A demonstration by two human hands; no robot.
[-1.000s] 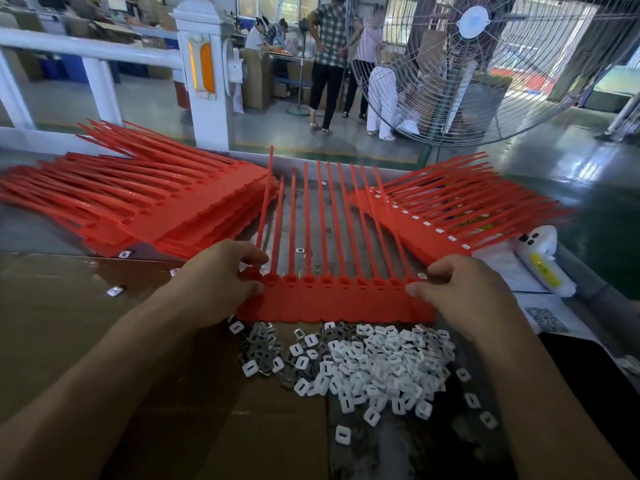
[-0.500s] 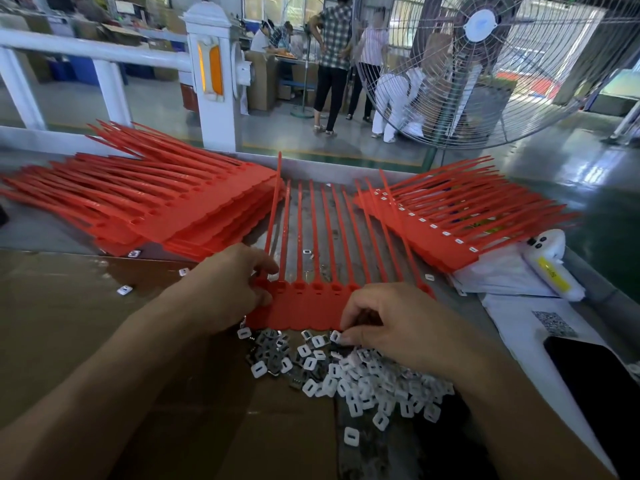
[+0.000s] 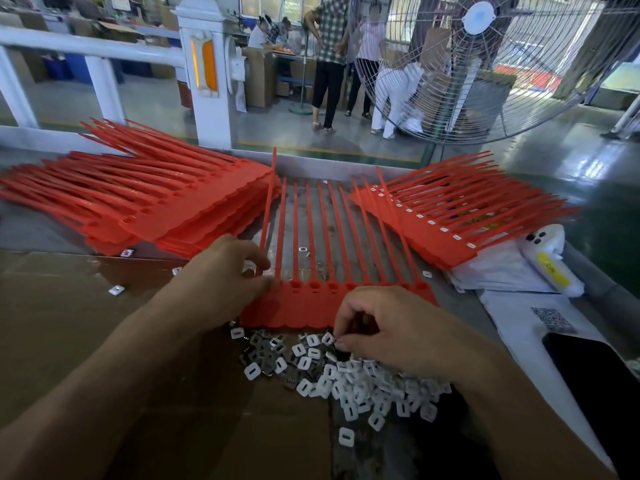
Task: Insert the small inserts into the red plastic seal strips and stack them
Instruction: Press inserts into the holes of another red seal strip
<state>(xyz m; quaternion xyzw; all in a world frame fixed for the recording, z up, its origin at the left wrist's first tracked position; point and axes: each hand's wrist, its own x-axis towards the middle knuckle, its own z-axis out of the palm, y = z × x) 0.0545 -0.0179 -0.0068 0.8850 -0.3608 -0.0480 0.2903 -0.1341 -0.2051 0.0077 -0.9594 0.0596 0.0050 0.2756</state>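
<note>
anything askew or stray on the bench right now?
Yes. On the seal strip sheet the left hand holds, the leftmost tail tilts out of line with its neighbours. Stray inserts lie off the pile: one among the tails, one on the cardboard.

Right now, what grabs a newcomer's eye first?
Red seal strips: one sheet lies centre, held at its left end by the left hand, with stacks left and right. Near it, the right hand picks at a heap of white inserts. A big fan stands behind.
</note>
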